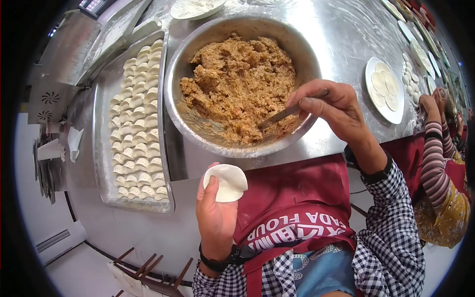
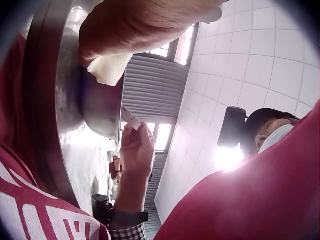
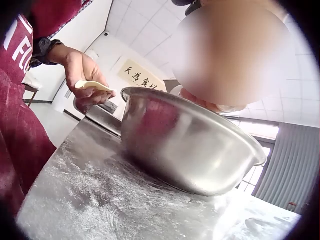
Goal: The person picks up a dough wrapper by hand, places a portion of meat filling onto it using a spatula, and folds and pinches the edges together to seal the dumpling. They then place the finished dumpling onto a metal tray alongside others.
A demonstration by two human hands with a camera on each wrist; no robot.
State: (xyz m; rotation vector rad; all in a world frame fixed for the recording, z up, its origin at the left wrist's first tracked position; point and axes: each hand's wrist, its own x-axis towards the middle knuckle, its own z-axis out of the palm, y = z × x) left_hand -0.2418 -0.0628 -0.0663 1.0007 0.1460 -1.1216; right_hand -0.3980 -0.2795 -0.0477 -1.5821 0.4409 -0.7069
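Note:
A round white dough wrapper (image 1: 228,184) lies on the fingers of the left hand (image 1: 216,213), its thumb pressed on the wrapper's edge, just in front of the steel bowl (image 1: 173,106). Brown minced filling (image 1: 237,79) fills much of that bowl. Over the bowl's right rim the right hand (image 1: 332,106) pinches a flat metal spatula (image 1: 284,115), whose tip is in the filling. The left wrist view shows the wrapper (image 2: 110,68) under the left hand (image 2: 130,27) and the right hand (image 2: 137,150) beyond. In the right wrist view the wrapper (image 3: 92,85) is beside the bowl (image 3: 185,145).
Rows of folded dumplings (image 1: 139,123) fill a metal tray (image 1: 170,190) left of the bowl. A plate of wrappers (image 1: 371,91) and small dough pieces (image 1: 409,81) are at the right, near another person's hands (image 1: 431,105). A floury plate (image 1: 198,9) stands behind the bowl.

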